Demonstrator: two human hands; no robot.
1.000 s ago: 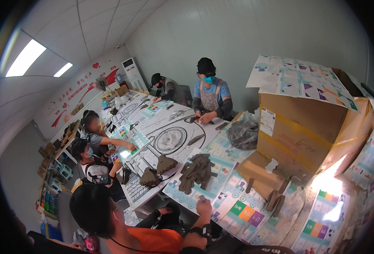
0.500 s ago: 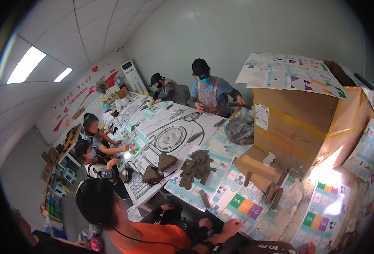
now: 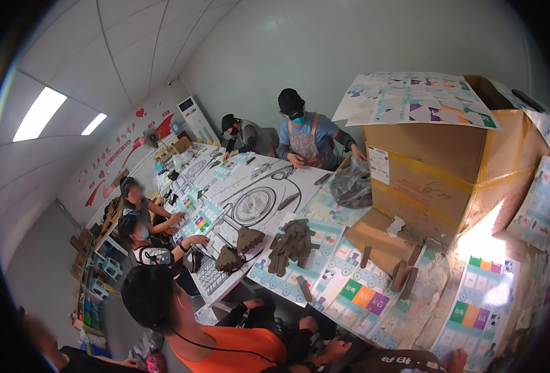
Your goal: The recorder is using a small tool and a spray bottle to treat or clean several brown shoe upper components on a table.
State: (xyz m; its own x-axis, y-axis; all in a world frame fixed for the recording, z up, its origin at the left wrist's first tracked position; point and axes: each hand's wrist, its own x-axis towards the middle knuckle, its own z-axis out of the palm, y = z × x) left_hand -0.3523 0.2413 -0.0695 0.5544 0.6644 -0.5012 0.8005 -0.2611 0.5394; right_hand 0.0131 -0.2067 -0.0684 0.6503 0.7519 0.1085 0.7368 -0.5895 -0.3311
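Observation:
At the lower edge, my left hand (image 3: 335, 350), with a dark band at the wrist, is low by the table's near edge. Its fingers look loosely bent and slightly apart, with nothing visible in them. Only part of my right hand (image 3: 456, 360) shows at the bottom right, beside a printed sheet (image 3: 474, 314); its fingers are too cut off to read. Nearest to my left hand is another colourful printed sheet (image 3: 363, 298). Beyond it lies a loose pile of dark grey-brown strips (image 3: 292, 247), with several single strips (image 3: 402, 275) to its right.
A large cardboard box (image 3: 421, 180), topped by printed sheets (image 3: 415, 99), stands at right. Beside it is a dark plastic bag (image 3: 351, 186). Two fan-shaped dark bundles (image 3: 249, 239) lie on the long table (image 3: 275, 183). Several people sit around it, one in orange (image 3: 231, 345) close on my left.
The view has shifted slightly. My left hand sits lower in the picture. At left, the printed sheet held tilted is now flatter on the table. Across the table, a person's hand has reached to the plastic bag.

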